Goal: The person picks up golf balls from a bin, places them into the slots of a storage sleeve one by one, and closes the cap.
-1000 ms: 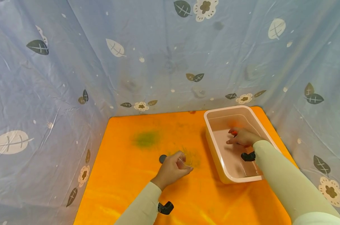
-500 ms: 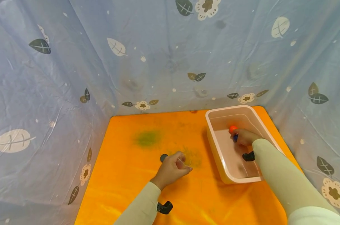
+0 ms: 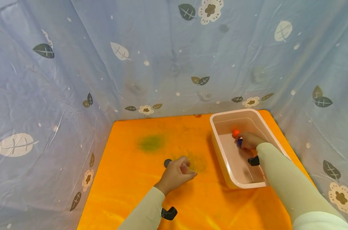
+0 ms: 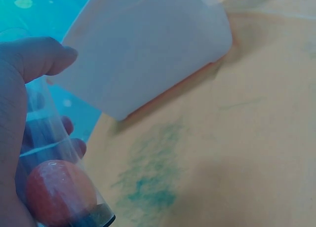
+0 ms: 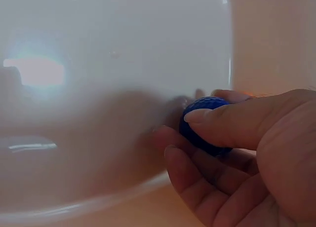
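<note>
My left hand [image 3: 175, 174] grips a clear plastic tube [image 4: 47, 113], seen nearly end-on in the head view. A reddish ball [image 4: 61, 192] lies inside it, near the dark end cap [image 3: 168, 163]. Inside the pink bin [image 3: 220, 150], my right hand [image 3: 250, 141] pinches a blue dimpled golf ball [image 5: 210, 123] between thumb and fingers. Just beyond those fingers, an orange ball [image 3: 236, 133] sits on the bin floor. Part of the blue ball is hidden by the right thumb and fingers.
An orange-covered table [image 3: 128, 188] carries the bin at its right side. A green stain [image 3: 151, 142] marks the cover. Blue curtains [image 3: 162, 57] with leaf and flower prints enclose the table at the back and both sides.
The right hand's spread fingers have closed on the blue golf ball in the bin. The orange ball now shows more clearly. The left hand keeps its hold on the tube.
</note>
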A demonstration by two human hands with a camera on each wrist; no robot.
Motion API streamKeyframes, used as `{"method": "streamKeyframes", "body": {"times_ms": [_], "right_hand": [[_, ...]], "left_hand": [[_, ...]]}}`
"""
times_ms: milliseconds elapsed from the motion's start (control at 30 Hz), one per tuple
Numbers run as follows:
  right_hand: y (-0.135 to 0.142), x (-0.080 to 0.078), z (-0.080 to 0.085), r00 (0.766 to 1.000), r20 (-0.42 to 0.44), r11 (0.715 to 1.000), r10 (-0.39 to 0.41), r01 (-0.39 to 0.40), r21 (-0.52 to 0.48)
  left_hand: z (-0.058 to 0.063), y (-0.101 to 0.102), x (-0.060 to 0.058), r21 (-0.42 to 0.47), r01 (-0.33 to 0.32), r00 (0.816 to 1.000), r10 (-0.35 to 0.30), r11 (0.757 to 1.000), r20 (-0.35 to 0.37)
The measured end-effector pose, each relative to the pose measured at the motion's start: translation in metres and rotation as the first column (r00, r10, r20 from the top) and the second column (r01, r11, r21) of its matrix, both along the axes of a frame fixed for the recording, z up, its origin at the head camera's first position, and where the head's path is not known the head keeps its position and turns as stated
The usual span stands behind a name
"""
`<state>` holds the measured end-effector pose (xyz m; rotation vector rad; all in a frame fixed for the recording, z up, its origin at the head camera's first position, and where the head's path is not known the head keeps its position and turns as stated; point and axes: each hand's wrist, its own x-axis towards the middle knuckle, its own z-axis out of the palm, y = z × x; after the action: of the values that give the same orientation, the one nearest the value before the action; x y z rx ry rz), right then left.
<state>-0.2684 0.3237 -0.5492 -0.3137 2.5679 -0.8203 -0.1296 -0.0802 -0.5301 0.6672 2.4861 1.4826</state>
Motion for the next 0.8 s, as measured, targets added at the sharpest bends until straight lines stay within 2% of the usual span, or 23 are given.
{"method": "streamKeyframes", "body": {"times_ms": [100,200,433,667,800], "right_hand": [[0.0,-0.001,0.002,1.0,-0.024,1.0,0.007,-0.007,0.025],[-0.002,-0.001,0.007,0.999,-0.045,1.0,-0.006,0.006,0.005],[-0.018,0.002,0.026,0.998,-0.014,0.98,-0.062,0.059,-0.188],[-0.026,0.004,0.032,0.984,-0.166,0.975,-0.072,0.035,-0.217],[-0.027,0.006,0.035,0.98,-0.17,0.973,-0.103,0.064,-0.221]], "left_hand": [[0.0,0.001,0.0,0.008,0.006,1.0,-0.006,1.0,0.0],[-0.001,0.002,0.0,0.009,0.011,1.0,-0.011,1.0,-0.007],[-0.004,0.004,0.002,-0.012,-0.001,1.0,0.001,1.0,-0.024],[-0.006,0.004,0.002,-0.038,0.006,0.999,-0.007,0.999,-0.05],[-0.007,0.004,0.002,-0.048,0.001,0.999,-0.004,0.999,-0.054]]}}
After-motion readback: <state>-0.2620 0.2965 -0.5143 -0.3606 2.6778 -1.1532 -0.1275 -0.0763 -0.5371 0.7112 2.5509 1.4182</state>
